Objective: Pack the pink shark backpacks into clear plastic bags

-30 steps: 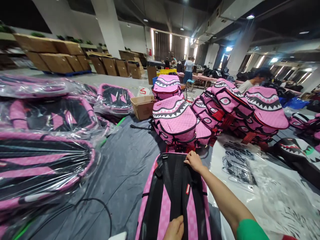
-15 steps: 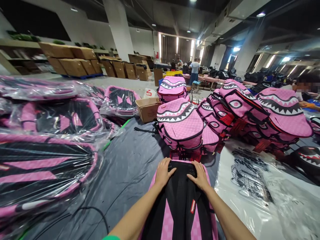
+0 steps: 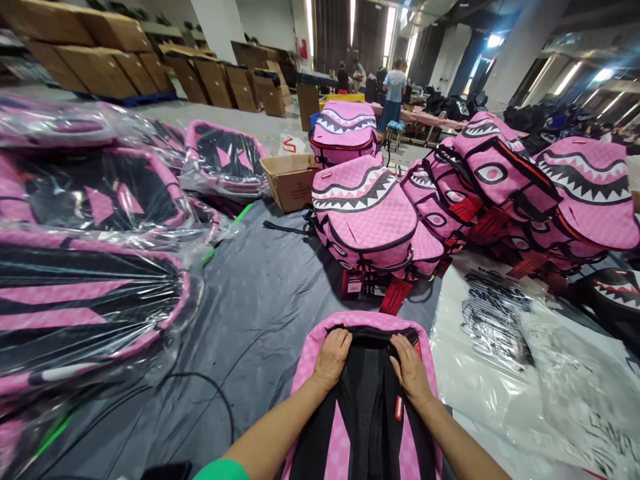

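Observation:
A pink and black backpack (image 3: 367, 407) lies with its strap side up at the bottom centre, its top edge pointing away from me. My left hand (image 3: 333, 358) rests at the upper left of its back panel, fingers curled over the black strap. Opposite it, my right hand (image 3: 411, 369) has its fingers bent onto the upper right strap, beside a small red and white label. Just beyond stands a pink backpack (image 3: 363, 213) with a shark-mouth print, red tags hanging at its base.
Bagged pink and black backpacks (image 3: 75, 293) are piled on the left. More shark-print backpacks (image 3: 585, 193) stand at the right, behind clear plastic bags (image 3: 510, 360). An open carton (image 3: 290, 183) sits beyond the grey cloth (image 3: 250, 287). People stand far back.
The view has tilted down. The backpack's pink top edge now shows beyond my hands, which have closed more around the straps and sit lower on the back panel.

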Action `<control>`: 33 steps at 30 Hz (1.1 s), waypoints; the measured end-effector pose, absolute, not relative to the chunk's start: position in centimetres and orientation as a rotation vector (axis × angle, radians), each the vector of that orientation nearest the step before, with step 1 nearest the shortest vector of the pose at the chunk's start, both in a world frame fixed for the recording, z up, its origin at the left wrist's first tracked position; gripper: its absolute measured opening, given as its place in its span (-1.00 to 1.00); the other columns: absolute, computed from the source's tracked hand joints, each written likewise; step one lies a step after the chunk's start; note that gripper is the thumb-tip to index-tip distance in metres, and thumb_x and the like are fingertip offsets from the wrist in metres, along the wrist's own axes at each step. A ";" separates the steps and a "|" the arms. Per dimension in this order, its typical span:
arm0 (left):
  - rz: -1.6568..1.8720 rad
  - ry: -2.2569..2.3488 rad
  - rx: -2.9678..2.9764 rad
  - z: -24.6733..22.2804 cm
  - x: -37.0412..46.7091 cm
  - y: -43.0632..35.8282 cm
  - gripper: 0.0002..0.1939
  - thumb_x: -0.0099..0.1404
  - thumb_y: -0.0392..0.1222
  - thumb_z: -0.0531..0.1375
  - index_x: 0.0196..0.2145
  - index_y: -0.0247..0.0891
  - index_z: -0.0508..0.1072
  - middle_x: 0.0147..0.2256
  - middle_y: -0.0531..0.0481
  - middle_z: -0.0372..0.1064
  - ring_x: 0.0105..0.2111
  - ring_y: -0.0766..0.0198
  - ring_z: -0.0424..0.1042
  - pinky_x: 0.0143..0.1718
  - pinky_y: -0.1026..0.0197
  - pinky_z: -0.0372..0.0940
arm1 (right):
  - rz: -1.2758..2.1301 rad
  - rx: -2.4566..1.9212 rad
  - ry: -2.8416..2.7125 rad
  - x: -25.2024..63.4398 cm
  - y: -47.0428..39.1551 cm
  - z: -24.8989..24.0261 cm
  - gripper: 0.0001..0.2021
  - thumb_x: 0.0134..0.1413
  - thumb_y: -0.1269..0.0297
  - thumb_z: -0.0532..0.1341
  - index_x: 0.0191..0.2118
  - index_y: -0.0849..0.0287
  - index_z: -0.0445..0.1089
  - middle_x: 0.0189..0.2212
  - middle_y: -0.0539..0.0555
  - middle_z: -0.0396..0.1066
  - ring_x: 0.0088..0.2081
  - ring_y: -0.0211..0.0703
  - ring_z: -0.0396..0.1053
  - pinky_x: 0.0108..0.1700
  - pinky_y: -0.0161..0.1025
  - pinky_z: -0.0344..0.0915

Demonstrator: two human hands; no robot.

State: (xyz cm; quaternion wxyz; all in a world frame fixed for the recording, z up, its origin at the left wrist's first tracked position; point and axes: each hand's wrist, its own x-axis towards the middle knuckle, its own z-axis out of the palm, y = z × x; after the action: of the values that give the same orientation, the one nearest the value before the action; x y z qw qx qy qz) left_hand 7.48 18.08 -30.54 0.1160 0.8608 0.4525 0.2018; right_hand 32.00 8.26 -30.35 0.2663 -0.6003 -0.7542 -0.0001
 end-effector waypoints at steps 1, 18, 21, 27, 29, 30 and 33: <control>0.541 1.323 2.517 -30.9 7.7 18.1 -0.68 0.40 -0.43 -0.01 -0.09 -0.26 0.49 -0.13 -0.17 0.48 -0.05 0.07 0.44 0.08 -0.01 0.35 | 0.016 -1.644 -2.057 32.1 8.3 -30.7 -0.57 0.37 0.35 0.02 0.29 0.14 0.22 0.15 0.24 0.39 0.21 0.06 0.34 0.18 0.13 0.39; 0.271 1.253 2.452 -28.9 11.9 15.4 -0.12 0.23 0.44 0.11 0.38 0.04 0.09 0.40 -0.36 -0.09 0.38 -0.44 -0.16 0.24 -0.52 -0.15 | 0.046 -2.216 -1.915 31.2 18.4 -32.2 -0.64 0.34 0.11 0.13 0.12 0.19 0.37 -0.09 0.30 0.46 -0.06 0.17 0.42 -0.06 0.06 0.42; 0.297 1.312 2.448 -30.1 12.6 14.8 -0.18 0.23 0.27 0.22 0.37 0.09 0.10 0.43 -0.31 -0.17 0.41 -0.37 -0.22 0.29 -0.45 -0.20 | -0.109 -2.109 -1.978 30.8 17.8 -31.5 -0.66 0.34 0.19 0.13 0.13 0.21 0.37 -0.01 0.32 0.45 0.01 0.18 0.40 0.00 0.08 0.40; 0.435 1.437 2.467 -30.8 13.0 14.5 -0.19 0.28 0.18 0.22 0.39 0.09 0.01 0.45 -0.24 -0.28 0.42 -0.32 -0.24 0.31 -0.38 -0.18 | 0.001 -1.989 -2.257 34.3 18.6 -25.9 -0.45 0.14 0.57 0.15 0.24 0.09 0.26 0.25 0.21 0.27 0.26 0.06 0.23 0.24 0.02 0.23; 0.444 1.465 2.455 -31.2 13.1 13.7 -0.19 0.29 0.17 0.21 0.39 0.08 0.00 0.45 -0.23 -0.26 0.42 -0.31 -0.23 0.32 -0.36 -0.17 | 0.138 -2.152 -2.297 35.6 20.7 -24.4 -0.45 0.02 0.57 0.27 0.16 0.12 0.33 0.13 0.25 0.38 0.13 0.09 0.36 0.09 -0.06 0.33; 0.446 1.478 2.454 -31.4 13.2 13.4 -0.19 0.29 0.16 0.21 0.39 0.07 0.00 0.45 -0.22 -0.26 0.42 -0.30 -0.23 0.32 -0.35 -0.17 | 0.192 -2.198 -2.315 36.1 22.0 -24.2 -0.46 -0.05 0.57 0.33 0.09 0.12 0.38 0.05 0.23 0.44 0.05 0.08 0.42 0.00 -0.11 0.36; 0.452 1.488 2.475 -32.3 13.4 13.2 -0.19 0.27 0.11 0.24 0.39 0.10 0.02 0.45 -0.18 -0.25 0.42 -0.28 -0.25 0.32 -0.34 -0.17 | 0.289 -2.273 -2.326 36.8 25.9 -24.6 -0.52 -0.29 0.57 0.47 -0.15 0.09 0.46 -0.20 0.12 0.54 -0.15 0.05 0.52 -0.23 -0.23 0.36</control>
State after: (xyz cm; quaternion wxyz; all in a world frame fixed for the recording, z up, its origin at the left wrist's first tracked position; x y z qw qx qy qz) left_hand 13.38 13.17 -32.27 0.1092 0.8417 0.5060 0.1538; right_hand 36.75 25.95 -24.64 -0.0618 -0.6948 -0.7111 0.0884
